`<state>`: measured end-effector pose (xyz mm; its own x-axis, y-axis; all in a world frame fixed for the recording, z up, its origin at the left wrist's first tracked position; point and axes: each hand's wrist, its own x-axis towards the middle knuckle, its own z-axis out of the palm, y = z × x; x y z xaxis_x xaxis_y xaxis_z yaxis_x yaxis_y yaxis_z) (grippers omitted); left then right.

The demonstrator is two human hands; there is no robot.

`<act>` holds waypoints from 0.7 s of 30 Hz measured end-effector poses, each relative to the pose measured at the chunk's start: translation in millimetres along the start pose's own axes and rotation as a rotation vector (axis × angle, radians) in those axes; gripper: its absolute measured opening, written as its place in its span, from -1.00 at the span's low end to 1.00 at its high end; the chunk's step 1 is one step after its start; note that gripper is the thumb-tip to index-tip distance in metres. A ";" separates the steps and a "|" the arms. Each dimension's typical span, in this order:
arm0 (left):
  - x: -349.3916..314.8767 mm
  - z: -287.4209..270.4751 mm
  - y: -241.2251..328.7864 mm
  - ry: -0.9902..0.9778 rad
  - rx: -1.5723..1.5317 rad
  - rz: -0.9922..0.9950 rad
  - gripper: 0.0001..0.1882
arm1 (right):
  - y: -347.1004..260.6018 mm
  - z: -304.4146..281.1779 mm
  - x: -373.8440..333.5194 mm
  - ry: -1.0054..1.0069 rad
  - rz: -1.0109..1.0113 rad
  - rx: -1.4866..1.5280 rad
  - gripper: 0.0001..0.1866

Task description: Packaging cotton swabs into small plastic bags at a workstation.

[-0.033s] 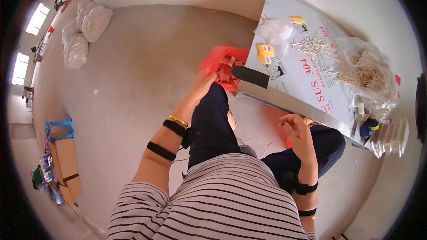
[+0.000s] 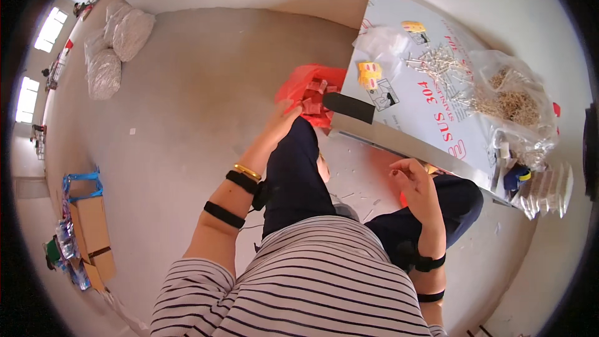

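Observation:
My left hand (image 2: 282, 123) is at the near edge of a red plastic bag (image 2: 290, 87), its fingers closed on the plastic. Inside the bag lie several small red packets (image 2: 317, 101). My right hand (image 2: 417, 188) hovers above my right thigh, beside the table's near edge. Its fingers are loosely bent with the thumb apart, and nothing shows in them. A black flat strip (image 2: 349, 107) juts from the table's left edge over the bag. Yellow small packs (image 2: 369, 75) lie on the table, close to a clear plastic bag (image 2: 382, 42).
The table (image 2: 405, 126) has a film-covered metal top. On it are a heap of thin metallic pieces (image 2: 442, 65) and a clear bag of small brown pieces (image 2: 513, 105). Clear packs (image 2: 549, 190) hang at its right corner. Cardboard boxes (image 2: 93, 221) and wrapped bundles (image 2: 103, 73) stand left.

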<state>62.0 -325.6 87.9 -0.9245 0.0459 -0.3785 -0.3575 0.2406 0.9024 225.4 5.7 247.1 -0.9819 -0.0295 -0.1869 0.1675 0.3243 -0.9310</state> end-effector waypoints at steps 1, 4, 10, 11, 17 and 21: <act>-0.9 1.2 2.8 -0.015 0.000 0.005 -0.26 | -0.8 -2.8 3.3 -0.011 0.012 -0.001 -0.86; -1.6 13.4 19.5 -0.120 0.022 0.090 -0.45 | -1.7 -17.8 17.9 -0.022 0.052 -0.002 -0.85; 8.7 70.4 78.1 -0.351 -0.109 0.148 -0.68 | 0.7 -76.2 62.3 0.036 -0.027 0.080 -0.80; 14.0 81.9 86.7 -0.366 -0.093 0.158 -0.68 | 2.5 -89.4 71.8 0.037 -0.072 0.115 -0.78; 79.2 168.9 99.1 -0.458 0.121 0.254 -0.69 | 40.0 -167.2 120.9 0.297 -0.152 0.445 -0.76; 136.3 220.3 96.8 -0.280 0.397 0.538 -0.65 | 71.9 -201.7 138.9 0.590 -0.132 0.774 -0.78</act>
<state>-69.4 -82.4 78.3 -0.8714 0.4905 0.0106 0.2616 0.4461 0.8559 83.2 215.6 217.4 -0.8483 0.5240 -0.0759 -0.1418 -0.3629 -0.9210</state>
